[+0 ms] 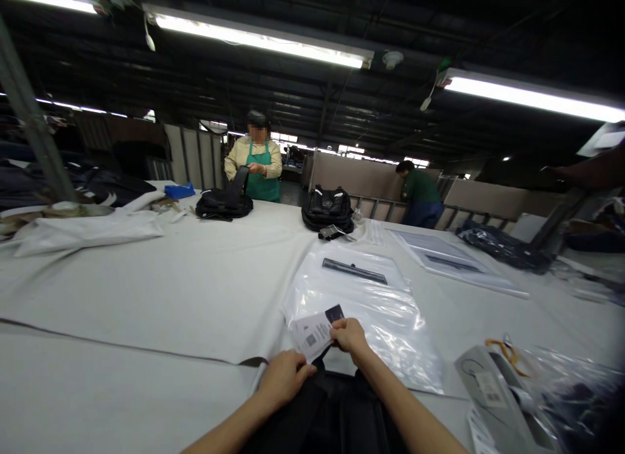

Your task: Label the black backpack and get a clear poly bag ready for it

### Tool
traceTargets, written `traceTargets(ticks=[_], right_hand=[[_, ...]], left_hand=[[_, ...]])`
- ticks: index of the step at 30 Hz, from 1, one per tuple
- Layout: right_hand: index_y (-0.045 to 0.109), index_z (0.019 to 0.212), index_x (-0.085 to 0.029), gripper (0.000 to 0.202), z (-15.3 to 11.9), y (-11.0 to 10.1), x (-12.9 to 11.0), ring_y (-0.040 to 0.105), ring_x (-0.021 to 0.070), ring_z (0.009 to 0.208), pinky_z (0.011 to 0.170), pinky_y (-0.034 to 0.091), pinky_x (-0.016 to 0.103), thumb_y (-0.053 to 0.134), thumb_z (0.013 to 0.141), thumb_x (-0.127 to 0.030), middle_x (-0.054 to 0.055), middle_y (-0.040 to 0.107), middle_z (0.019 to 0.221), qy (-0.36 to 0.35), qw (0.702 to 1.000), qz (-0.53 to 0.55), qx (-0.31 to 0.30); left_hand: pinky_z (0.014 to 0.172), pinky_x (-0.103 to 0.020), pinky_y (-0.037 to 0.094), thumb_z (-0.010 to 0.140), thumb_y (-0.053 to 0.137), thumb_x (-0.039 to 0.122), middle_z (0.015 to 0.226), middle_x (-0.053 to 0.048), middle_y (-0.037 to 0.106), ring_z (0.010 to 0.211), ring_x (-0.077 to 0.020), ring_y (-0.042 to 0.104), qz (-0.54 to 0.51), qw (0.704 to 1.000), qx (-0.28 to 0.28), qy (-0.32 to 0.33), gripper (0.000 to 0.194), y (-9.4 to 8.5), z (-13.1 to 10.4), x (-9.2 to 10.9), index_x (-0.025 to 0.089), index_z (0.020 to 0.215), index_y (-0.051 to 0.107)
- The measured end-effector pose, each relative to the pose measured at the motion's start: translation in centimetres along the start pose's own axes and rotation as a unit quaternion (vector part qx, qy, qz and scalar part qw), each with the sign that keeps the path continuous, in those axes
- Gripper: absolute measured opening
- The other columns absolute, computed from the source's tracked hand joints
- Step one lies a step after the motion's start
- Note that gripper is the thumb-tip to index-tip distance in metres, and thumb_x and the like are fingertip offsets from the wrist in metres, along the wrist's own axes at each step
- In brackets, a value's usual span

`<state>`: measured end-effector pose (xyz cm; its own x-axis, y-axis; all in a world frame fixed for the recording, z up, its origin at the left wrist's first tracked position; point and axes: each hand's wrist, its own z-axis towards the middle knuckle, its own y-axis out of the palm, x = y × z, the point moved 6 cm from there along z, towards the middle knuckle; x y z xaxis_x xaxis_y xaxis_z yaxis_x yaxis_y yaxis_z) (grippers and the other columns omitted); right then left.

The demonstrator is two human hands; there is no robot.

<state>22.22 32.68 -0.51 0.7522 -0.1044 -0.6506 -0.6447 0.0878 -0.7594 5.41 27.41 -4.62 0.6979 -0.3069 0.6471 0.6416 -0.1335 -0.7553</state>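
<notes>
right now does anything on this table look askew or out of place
Nothing looks damaged or spilled. The table cover has a lapped seam running across it with a small dark gap near the left hand. The right hand holds a tag over a black bag; clear plastic bags lie flat.

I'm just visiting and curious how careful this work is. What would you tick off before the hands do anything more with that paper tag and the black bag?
1. Right hand pinching the paper tag: ok.
2. Left hand resting on the black bag: ok.
3. Tag's printed code facing up and in view: ok.
4. Tag joined to the bag: cannot tell, the link is hidden under the hands.
5. Clear plastic bag lying flat just beyond the hands: ok.
6. Bag fully on the table: cannot tell, it runs out of view.
</notes>
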Motion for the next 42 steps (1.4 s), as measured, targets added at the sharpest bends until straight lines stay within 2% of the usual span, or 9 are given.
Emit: traceTargets(ticks=[5, 10, 13, 16, 20, 24, 28, 34, 42], right_hand=[[0.052, 0.081, -0.020, 0.017, -0.7, -0.1, -0.6, 0.064, 0.0173, 0.052, 0.048, 0.046, 0.025, 0.045, 0.082, -0.035, 0.002, 0.065, 0.062, -0.026, 0.997, 0.069, 0.001], [0.044, 0.078, -0.021, 0.008, -2.3, -0.4, -2.4, 0.062, 0.0141, 0.059, 0.062, 0.046, 0.025, 0.040, 0.084, -0.026, -0.001, 0.061, 0.067, -0.117, 0.987, 0.104, -0.022], [0.046, 0.079, -0.021, 0.006, -3.7, -0.6, -4.0, 0.059, 0.0150, 0.067, 0.065, 0.044, 0.025, 0.044, 0.082, -0.026, -0.001, 0.058, 0.074, -0.213, 0.973, 0.089, -0.014], [0.048, 0.079, -0.021, 0.008, -4.9, -1.0, -5.2, 0.055, 0.0155, 0.069, 0.064, 0.042, 0.026, 0.043, 0.083, -0.026, 0.000, 0.056, 0.077, -0.289, 0.954, 0.079, 0.005], [0.052, 0.083, -0.021, 0.016, -5.6, -2.7, -5.2, 0.055, 0.0164, 0.066, 0.064, 0.043, 0.027, 0.041, 0.086, -0.033, 0.000, 0.058, 0.072, -0.259, 0.958, 0.111, 0.049], [0.056, 0.096, -0.019, 0.037, -6.8, -5.8, -4.0, 0.060, 0.0230, 0.089, 0.075, 0.047, 0.033, 0.041, 0.085, -0.050, 0.009, 0.064, 0.097, -0.136, 0.956, 0.198, 0.166], [0.059, 0.089, -0.014, 0.055, -8.2, -4.6, -2.4, 0.065, 0.0241, 0.069, 0.059, 0.051, 0.034, 0.032, 0.085, -0.061, 0.013, 0.067, 0.082, 0.004, 0.962, 0.271, 0.023], [0.057, 0.116, -0.013, 0.040, -8.2, -5.0, -1.8, 0.057, 0.0304, 0.105, 0.090, 0.043, 0.041, 0.051, 0.083, -0.036, 0.015, 0.061, 0.116, -0.153, 0.978, -0.103, 0.096], [0.063, 0.101, -0.022, 0.032, -6.4, -3.5, 1.2, 0.066, 0.0264, 0.084, 0.071, 0.046, 0.032, 0.033, 0.091, -0.016, 0.010, 0.070, 0.084, -0.114, 0.954, -0.273, 0.046]], left_hand=[[0.071, -0.032, 0.043, 0.078, 0.052, 0.051, 0.086, -0.007, 0.060, 0.080, -0.0222, 0.057, -0.041, 0.994, 0.085, -0.049, 0.037, -1.8, 0.3, -0.8, 0.015, 0.087, 0.058], [0.102, -0.049, 0.026, 0.059, 0.071, 0.058, 0.137, -0.020, 0.033, 0.126, -0.0357, 0.030, 0.028, 0.954, 0.286, 0.089, 0.092, -10.1, 1.7, 2.6, 0.015, 0.131, 0.033], [0.106, -0.058, 0.002, 0.050, 0.079, 0.054, 0.150, -0.014, 0.016, 0.134, -0.0406, 0.013, 0.163, 0.931, 0.124, 0.302, 0.096, -11.3, 2.8, 6.9, 0.027, 0.132, 0.037], [0.106, -0.057, -0.005, 0.052, 0.082, 0.038, 0.150, -0.005, 0.022, 0.135, -0.0374, 0.012, 0.181, 0.914, -0.026, 0.362, 0.065, -10.8, 3.1, 8.2, 0.031, 0.111, 0.056], [0.105, -0.048, 0.018, 0.065, 0.069, 0.023, 0.111, -0.006, 0.062, 0.121, -0.0323, 0.041, 0.047, 0.972, -0.067, 0.221, 0.017, -11.3, 3.9, 6.5, 0.023, 0.079, 0.060], [0.078, -0.035, 0.045, 0.077, 0.050, 0.026, 0.086, -0.005, 0.066, 0.087, -0.0248, 0.061, -0.041, 0.990, -0.048, 0.123, 0.012, -12.1, 3.7, 5.6, 0.020, 0.085, 0.057], [0.060, -0.025, 0.047, 0.078, 0.045, 0.024, 0.084, -0.005, 0.067, 0.076, -0.0192, 0.064, -0.129, 0.990, -0.054, 0.034, 0.015, -11.1, 3.9, 5.0, 0.016, 0.088, 0.053], [0.054, -0.024, 0.044, 0.070, 0.053, 0.022, 0.076, -0.005, 0.066, 0.073, -0.0201, 0.063, -0.159, 0.985, -0.040, -0.047, 0.015, -9.0, 5.1, 3.4, 0.014, 0.082, 0.058], [0.049, -0.026, 0.041, 0.050, 0.066, 0.015, 0.054, 0.001, 0.058, 0.063, -0.0215, 0.060, -0.191, 0.960, -0.120, -0.167, 0.013, -5.3, 4.0, -1.6, 0.016, 0.058, 0.057]])
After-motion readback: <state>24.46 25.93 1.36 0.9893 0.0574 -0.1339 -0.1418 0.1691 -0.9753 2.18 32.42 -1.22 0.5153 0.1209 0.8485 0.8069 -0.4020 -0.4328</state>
